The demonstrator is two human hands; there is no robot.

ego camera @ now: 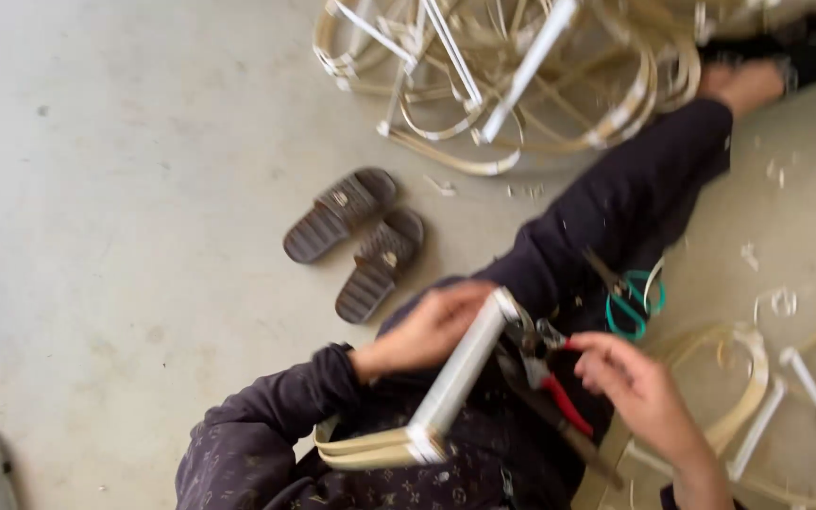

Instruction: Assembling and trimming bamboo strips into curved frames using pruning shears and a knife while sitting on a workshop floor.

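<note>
Bamboo frame (446,387), taped white, lies across my lap; my left hand (427,331) has its grip closed around the frame's upper end. My right hand (639,387) holds red-handled pliers (545,364), fingers wrapped shut, jaws touching that end. Green-handled scissors (630,302) lie beside my leg.

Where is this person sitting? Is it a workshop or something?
Probably a simple craft workplace on a bare concrete floor. A pile of bent cane frames lies nearby, shavings are scattered about, and the right hand works red-handled pliers on a wrapped frame.
</note>
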